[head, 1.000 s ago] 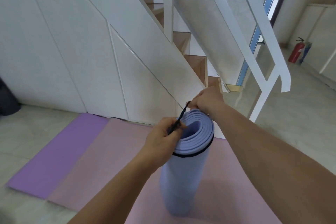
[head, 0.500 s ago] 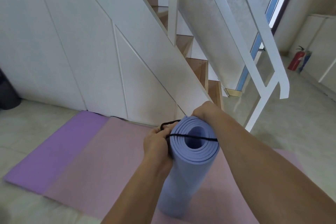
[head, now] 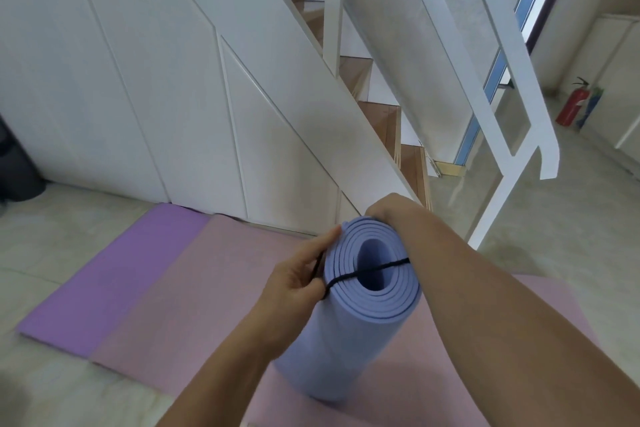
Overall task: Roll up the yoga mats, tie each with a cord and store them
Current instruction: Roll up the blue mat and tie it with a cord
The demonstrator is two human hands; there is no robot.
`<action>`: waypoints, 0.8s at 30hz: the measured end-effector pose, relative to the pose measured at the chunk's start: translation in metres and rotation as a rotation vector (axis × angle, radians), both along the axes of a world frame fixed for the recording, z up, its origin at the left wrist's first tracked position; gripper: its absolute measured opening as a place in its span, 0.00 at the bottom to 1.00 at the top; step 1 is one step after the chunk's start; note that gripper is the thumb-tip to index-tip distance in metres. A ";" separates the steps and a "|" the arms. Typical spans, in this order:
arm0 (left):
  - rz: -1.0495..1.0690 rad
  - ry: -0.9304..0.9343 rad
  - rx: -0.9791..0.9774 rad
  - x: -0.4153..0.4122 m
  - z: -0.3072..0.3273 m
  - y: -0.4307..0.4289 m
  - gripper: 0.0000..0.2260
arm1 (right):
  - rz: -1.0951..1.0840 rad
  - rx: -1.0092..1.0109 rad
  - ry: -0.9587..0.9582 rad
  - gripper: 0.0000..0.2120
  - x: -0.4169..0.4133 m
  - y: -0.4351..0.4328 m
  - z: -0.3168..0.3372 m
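While the rolled blue mat (head: 346, 333) stands on end, leaning slightly, on the pink mat (head: 194, 291), both hands work at its upper end. The left hand (head: 298, 279) sits against the near-left side of the roll, just under the rim. Its fingers are curled and pinch the black cord (head: 367, 272) against the mat, with the thumb stretched up along the rim. From that pinch the cord runs taut across the mouth of the roll's hollow core and disappears under the right wrist. The right hand (head: 388, 210) is hooked over the far rim with its knuckles bent. Its fingers are hidden behind the roll, so I cannot tell how tightly they close or whether they hold the cord or the mat.

The pink mat lies flat on the pale tiled floor (head: 52, 229), and a purple mat (head: 114, 274) lies flat just beside it on the left, their long edges touching. Behind them the white cupboard panels (head: 145, 87) under the staircase (head: 377, 114) are closed. A dark bin-like object (head: 14, 163) stands at the left edge; its inside is out of view. A red fire extinguisher (head: 573, 104) stands well apart, at the far right wall.
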State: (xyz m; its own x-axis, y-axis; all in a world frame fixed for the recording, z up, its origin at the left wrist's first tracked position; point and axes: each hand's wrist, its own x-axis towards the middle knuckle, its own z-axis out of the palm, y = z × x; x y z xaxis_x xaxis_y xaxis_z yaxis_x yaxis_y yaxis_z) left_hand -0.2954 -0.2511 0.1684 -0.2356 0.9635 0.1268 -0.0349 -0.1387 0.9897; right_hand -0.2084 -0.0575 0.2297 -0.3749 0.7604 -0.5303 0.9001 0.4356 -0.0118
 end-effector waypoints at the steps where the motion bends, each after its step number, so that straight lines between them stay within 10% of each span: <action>1: -0.074 0.145 0.003 -0.007 0.004 0.001 0.34 | 0.002 -0.018 -0.007 0.09 -0.004 0.000 0.000; 6: -0.472 1.145 -0.054 -0.022 0.036 0.011 0.36 | -0.065 -0.101 0.057 0.17 -0.020 -0.004 0.002; 10: -0.542 1.475 -0.201 -0.046 0.059 0.010 0.32 | -0.096 -0.032 0.170 0.14 -0.012 -0.011 -0.017; 24: -0.235 1.472 -0.278 -0.055 0.048 0.045 0.34 | -0.342 -0.314 0.454 0.06 0.069 -0.043 0.027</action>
